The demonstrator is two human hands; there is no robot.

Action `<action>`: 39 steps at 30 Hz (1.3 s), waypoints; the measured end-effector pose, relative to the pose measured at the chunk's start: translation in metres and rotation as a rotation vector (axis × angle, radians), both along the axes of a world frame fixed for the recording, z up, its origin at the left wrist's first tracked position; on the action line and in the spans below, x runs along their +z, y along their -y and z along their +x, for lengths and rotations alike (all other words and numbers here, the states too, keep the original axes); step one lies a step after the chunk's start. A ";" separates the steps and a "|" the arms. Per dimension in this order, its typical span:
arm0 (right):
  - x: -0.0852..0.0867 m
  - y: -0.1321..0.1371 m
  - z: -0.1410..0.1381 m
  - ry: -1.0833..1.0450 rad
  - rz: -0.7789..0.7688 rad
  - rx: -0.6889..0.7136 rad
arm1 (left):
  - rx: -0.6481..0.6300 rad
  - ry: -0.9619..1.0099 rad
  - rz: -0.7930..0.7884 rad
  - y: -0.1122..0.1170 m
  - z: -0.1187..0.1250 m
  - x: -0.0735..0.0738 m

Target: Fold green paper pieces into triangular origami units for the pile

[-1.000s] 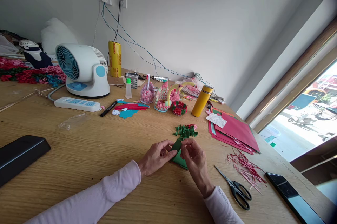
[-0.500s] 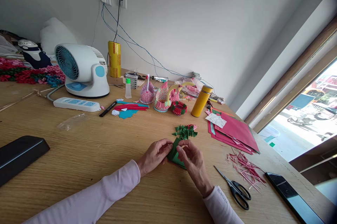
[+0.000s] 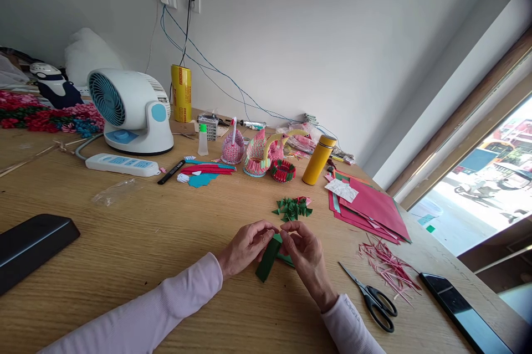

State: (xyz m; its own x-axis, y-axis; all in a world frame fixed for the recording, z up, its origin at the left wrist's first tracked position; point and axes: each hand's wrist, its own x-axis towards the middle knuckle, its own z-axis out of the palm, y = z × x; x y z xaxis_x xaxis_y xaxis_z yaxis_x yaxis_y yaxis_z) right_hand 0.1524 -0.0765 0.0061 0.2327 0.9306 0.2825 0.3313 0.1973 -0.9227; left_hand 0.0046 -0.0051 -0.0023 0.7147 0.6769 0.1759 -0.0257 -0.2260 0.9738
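Between my two hands is a narrow strip of green paper (image 3: 268, 260), hanging down at a slant. My left hand (image 3: 249, 243) pinches its upper end between thumb and fingers. From the other side my right hand (image 3: 305, 249) has its thumb and forefinger closed at the same top end. Part of another green paper piece (image 3: 286, 259) shows behind the strip, mostly covered by my right hand. Just beyond my fingers lies a small pile of folded green paper pieces (image 3: 293, 209), with a little pink among them.
Scissors (image 3: 374, 301), pink paper scraps (image 3: 388, 268) and a phone (image 3: 465, 312) lie to the right. Behind them is a stack of red paper (image 3: 374, 204). A yellow flask (image 3: 319, 160), folded-paper swans (image 3: 255, 154), a power strip (image 3: 122, 165) and a fan (image 3: 133, 110) stand farther back.
The green strip has swung down toward me and now hangs below my fingertips, where before it stood up between them. Both hands have stayed almost in place.
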 end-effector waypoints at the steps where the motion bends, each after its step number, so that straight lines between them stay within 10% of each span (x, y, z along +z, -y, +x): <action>1: 0.000 0.000 0.000 -0.002 -0.001 0.004 | 0.002 0.000 -0.004 0.000 0.000 -0.001; 39: 0.017 0.010 0.012 0.219 -0.138 0.267 | 0.040 -0.002 -0.020 -0.004 -0.002 0.002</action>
State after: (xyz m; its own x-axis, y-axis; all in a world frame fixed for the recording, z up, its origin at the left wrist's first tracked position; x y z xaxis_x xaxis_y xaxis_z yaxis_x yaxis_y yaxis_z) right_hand 0.1648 -0.0868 0.0226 -0.0750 0.9833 0.1661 0.4773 0.1816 -0.8598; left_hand 0.0030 -0.0012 -0.0005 0.6875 0.7081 0.1607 -0.0155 -0.2069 0.9782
